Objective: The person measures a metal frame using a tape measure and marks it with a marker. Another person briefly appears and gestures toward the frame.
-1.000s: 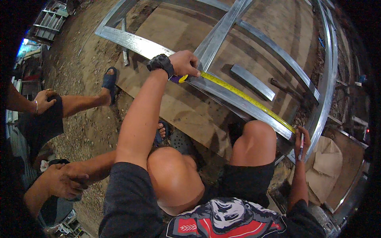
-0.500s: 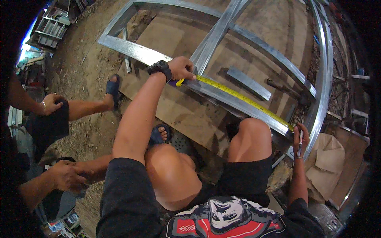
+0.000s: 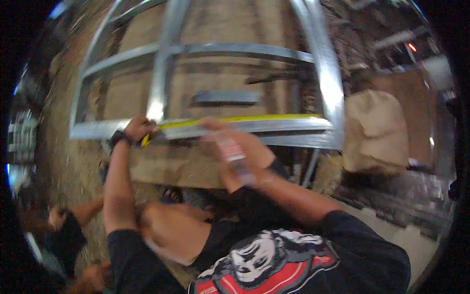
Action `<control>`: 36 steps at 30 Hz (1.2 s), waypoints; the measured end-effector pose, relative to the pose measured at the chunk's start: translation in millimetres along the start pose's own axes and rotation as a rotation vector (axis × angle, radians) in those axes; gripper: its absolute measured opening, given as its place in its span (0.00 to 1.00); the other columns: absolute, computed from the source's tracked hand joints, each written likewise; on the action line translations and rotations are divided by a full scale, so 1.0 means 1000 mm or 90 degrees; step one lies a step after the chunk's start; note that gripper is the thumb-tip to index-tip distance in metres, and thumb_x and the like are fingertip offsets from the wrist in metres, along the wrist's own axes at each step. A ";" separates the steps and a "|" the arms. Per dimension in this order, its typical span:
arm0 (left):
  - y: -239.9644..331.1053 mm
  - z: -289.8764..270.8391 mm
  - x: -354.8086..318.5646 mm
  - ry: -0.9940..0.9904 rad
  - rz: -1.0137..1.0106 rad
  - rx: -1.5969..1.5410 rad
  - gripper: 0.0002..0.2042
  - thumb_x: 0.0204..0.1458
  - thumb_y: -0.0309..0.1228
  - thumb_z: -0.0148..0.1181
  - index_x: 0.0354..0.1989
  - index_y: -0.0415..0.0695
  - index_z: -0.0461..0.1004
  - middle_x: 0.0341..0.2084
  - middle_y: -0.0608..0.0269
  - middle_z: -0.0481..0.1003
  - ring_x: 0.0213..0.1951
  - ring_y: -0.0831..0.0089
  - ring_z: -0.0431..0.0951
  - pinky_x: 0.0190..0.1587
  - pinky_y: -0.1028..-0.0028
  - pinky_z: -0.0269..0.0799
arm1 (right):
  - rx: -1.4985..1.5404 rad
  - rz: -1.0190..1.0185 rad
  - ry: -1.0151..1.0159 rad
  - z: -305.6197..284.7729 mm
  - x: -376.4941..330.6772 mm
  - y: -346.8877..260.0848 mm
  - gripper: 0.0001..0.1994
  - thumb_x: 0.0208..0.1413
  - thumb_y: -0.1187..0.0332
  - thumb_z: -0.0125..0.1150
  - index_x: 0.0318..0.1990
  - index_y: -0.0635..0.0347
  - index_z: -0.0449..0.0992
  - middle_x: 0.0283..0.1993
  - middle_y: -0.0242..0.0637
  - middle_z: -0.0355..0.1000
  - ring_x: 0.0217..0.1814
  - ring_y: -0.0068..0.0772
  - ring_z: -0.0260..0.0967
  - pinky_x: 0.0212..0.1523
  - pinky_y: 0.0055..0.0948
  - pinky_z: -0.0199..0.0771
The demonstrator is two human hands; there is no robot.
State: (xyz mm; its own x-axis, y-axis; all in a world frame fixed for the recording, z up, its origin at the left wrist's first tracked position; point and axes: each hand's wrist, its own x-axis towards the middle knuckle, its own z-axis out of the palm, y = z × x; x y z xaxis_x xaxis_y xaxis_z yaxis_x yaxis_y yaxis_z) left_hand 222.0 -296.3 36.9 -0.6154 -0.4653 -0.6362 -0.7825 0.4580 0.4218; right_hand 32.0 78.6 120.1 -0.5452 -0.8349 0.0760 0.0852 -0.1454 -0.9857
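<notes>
Left hand (image 3: 138, 128), left of centre: fingers closed around a yellow-and-dark tape measure case (image 3: 145, 140); hand hides much of the case, outline smeared. Chunky black wristwatch (image 3: 119, 138) on that wrist.

Right hand (image 3: 216, 141), centre: heavy motion blur. Closed on a slim, pale, marker-like stick with a reddish section (image 3: 232, 151); single fingers hard to separate. Fingertips overlap the tape in view; cannot tell whether they touch it.

Long yellow tape blade (image 3: 274, 118): runs from the left hand toward right of centre, lying along the near silver metal beam (image 3: 100, 129) and ending by its right-hand corner. Graduations unreadable; a stretch is masked by the right fingertips.

Beam is the near side of a large silver metal frame (image 3: 330, 83) filling the upper half; far end cut off by the top edge. Within it, above centre, a short loose silver metal bar (image 3: 227, 97). Flat brown sheet (image 3: 220, 27) underneath.

Right of frame: creased tan sack-like sheet (image 3: 374, 130). Far right clutter dark, indistinct.

Lower left: another person's hands (image 3: 58, 219), blurred, the lower one barely readable. Lower centre: wearer's bent left knee (image 3: 169, 230); right knee partly behind the right hand.
</notes>
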 end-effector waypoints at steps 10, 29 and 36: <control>-0.030 0.002 0.027 0.037 0.150 -0.066 0.07 0.51 0.29 0.73 0.31 0.39 0.83 0.26 0.68 0.82 0.30 0.80 0.78 0.34 0.71 0.75 | -0.117 0.026 -0.152 0.124 0.022 0.048 0.16 0.61 0.73 0.65 0.56 0.54 0.77 0.44 0.44 0.78 0.56 0.46 0.76 0.56 0.42 0.75; -0.019 -0.003 0.024 -0.014 0.103 -0.121 0.08 0.52 0.28 0.75 0.32 0.40 0.80 0.25 0.68 0.79 0.27 0.79 0.75 0.32 0.73 0.72 | -0.780 -0.060 0.075 -0.213 -0.007 0.088 0.09 0.61 0.62 0.64 0.48 0.43 0.79 0.43 0.31 0.80 0.51 0.39 0.77 0.58 0.44 0.65; -0.021 -0.007 0.020 -0.005 0.092 -0.043 0.09 0.54 0.33 0.73 0.33 0.39 0.84 0.25 0.64 0.82 0.26 0.76 0.80 0.31 0.71 0.75 | -0.742 -0.138 0.133 -0.214 -0.013 0.094 0.10 0.59 0.67 0.62 0.47 0.41 0.79 0.41 0.26 0.79 0.52 0.34 0.76 0.58 0.40 0.63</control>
State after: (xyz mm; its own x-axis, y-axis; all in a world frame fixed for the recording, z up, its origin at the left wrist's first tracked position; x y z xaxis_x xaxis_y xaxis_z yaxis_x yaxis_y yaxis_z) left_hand 225.0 -320.4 19.4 -0.7220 -0.3923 -0.5700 -0.6901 0.4677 0.5523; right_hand -131.0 189.3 -5.6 -0.5885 -0.7349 0.3370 -0.7713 0.3854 -0.5066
